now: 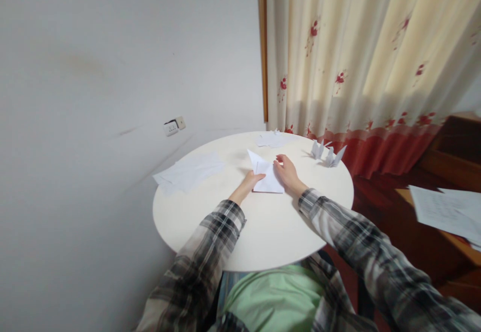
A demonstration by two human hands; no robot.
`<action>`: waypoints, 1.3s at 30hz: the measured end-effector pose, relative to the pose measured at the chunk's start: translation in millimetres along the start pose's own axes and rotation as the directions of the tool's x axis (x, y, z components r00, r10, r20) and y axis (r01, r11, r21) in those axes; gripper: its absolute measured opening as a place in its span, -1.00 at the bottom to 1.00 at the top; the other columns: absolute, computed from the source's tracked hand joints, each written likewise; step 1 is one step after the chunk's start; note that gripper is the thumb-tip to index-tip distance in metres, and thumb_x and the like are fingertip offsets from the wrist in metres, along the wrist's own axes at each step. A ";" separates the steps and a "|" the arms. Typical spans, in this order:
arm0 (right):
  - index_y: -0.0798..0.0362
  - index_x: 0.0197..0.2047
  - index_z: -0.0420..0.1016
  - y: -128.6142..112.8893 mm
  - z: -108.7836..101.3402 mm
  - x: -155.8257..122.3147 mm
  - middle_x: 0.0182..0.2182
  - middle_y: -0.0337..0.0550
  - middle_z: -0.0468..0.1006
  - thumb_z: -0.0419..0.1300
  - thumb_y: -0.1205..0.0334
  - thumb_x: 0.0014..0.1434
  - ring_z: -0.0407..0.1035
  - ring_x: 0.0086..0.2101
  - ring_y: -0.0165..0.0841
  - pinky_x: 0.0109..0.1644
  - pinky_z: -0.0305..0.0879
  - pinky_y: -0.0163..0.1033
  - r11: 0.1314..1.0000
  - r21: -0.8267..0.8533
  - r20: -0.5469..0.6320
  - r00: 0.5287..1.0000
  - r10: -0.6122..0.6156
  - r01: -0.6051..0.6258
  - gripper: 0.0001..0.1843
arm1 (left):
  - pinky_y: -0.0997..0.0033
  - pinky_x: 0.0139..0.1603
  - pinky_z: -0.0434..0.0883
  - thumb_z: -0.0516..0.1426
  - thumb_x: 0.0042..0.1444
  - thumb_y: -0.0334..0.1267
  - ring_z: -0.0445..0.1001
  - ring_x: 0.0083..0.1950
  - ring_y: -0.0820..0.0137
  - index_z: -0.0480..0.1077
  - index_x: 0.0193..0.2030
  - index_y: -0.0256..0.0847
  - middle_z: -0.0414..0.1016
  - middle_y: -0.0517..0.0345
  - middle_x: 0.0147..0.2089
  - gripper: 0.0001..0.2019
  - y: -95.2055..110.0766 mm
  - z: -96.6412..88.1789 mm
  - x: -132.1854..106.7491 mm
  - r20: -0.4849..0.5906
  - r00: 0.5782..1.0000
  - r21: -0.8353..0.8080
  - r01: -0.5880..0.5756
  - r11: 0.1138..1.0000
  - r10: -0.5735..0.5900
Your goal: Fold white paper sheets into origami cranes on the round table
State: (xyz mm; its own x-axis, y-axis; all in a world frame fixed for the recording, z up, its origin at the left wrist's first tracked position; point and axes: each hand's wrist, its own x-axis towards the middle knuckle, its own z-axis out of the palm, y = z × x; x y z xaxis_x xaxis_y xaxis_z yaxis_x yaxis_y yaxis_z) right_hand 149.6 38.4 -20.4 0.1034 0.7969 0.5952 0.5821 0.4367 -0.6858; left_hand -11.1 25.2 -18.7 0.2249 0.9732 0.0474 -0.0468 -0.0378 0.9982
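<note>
A partly folded white sheet of paper (267, 178) lies in the middle of a round cream table (263, 232). My left hand (251, 179) grips its left edge, fingers curled over the paper, and one corner of the sheet stands up. Over the paper's right edge, my right hand (286, 171) presses down with the fingers together. Both arms wear plaid sleeves.
Two folded paper cranes (326, 154) stand at the table's far right. A stack of white sheets (190, 172) lies at the left edge, more paper (272, 139) at the far edge. A floral curtain (361, 56) hangs behind. A wooden desk with papers (447, 212) stands at right.
</note>
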 end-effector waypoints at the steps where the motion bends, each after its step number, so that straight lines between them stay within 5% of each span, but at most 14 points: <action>1: 0.12 -0.04 0.29 0.0 -0.1 -0.2 -0.20 -0.01 0.47 -0.03 0.14 0.15 0.34 -0.21 -0.30 -0.09 0.21 -0.20 1.000 -0.012 0.030 0.999 0.026 -0.025 -0.65 | 0.28 -0.12 0.40 0.21 -0.21 -0.33 0.50 -0.21 0.24 0.43 -0.19 -0.38 0.56 0.00 -0.24 -0.65 -0.2 0.0 -0.2 0.016 1.000 0.004 0.004 1.000 -0.004; 4: 0.09 0.00 0.25 -0.3 -0.5 -0.8 -0.31 -0.10 0.50 -0.04 0.10 0.17 0.36 -0.32 -0.33 -0.21 0.22 -0.25 0.996 -0.049 0.127 0.989 0.075 -0.069 -0.63 | 0.31 -0.11 0.40 0.21 -0.17 -0.30 0.50 -0.19 0.26 0.42 -0.16 -0.37 0.55 -0.02 -0.20 -0.64 -1.0 0.0 0.5 0.025 1.000 0.022 0.002 1.000 -0.003; 9: 0.08 -0.03 0.28 0.0 0.5 -1.2 -0.42 -0.17 0.48 -0.02 0.16 0.16 0.34 -0.40 -0.37 -0.30 0.18 -0.31 0.997 -0.080 0.199 0.980 0.025 -0.009 -0.67 | 0.31 -0.19 0.42 0.19 -0.08 -0.13 0.49 -0.20 0.24 0.41 -0.20 -0.35 0.55 -0.06 -0.22 -0.65 -4.4 -4.5 5.7 -0.104 0.992 0.127 -0.050 0.991 0.064; 15: 0.05 -0.01 0.27 1.1 1.1 -2.7 -0.42 -0.23 0.47 0.04 0.31 0.08 0.32 -0.41 -0.40 -0.29 0.19 -0.33 0.996 -0.071 0.252 0.967 -0.030 0.049 -0.63 | 0.36 -0.19 0.40 0.23 -0.16 -0.30 0.47 -0.20 0.29 0.36 -0.19 -0.30 0.51 -0.02 -0.17 -0.67 -10.9 -16.4 16.5 -0.256 0.938 0.269 -0.162 0.950 0.232; 26: 0.08 0.01 0.23 -0.9 1.8 -4.0 -0.27 -0.12 0.50 0.10 0.30 0.06 0.36 -0.37 -0.43 -0.28 0.24 -0.33 0.999 -0.031 0.298 0.954 0.036 -0.029 -0.60 | 0.38 -0.26 0.39 0.18 -0.17 -0.36 0.45 -0.29 0.35 0.41 -0.25 -0.30 0.52 0.06 -0.26 -0.74 -6.1 -10.3 11.8 -0.109 0.968 0.160 -0.205 0.966 0.224; 39: 0.08 0.01 0.21 -9.3 -2.1 -5.8 -0.34 -0.19 0.49 0.11 0.39 0.01 0.33 -0.43 -0.46 -0.31 0.23 -0.34 0.997 -0.075 0.368 0.929 0.042 -0.015 -0.55 | 0.33 -0.16 0.39 0.17 -0.19 -0.42 0.46 -0.23 0.32 0.43 -0.29 -0.31 0.52 0.04 -0.24 -0.77 -9.1 -11.7 14.2 -0.142 0.966 0.211 -0.183 0.960 0.216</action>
State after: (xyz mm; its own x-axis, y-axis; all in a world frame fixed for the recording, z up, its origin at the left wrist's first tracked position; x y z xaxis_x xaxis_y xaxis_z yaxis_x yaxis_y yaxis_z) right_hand 145.2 28.9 -16.6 -0.1762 0.9120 0.3703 0.6394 0.3921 -0.6613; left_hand -18.8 42.1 -27.5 0.0688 0.9643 0.2557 0.1191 -0.2624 0.9576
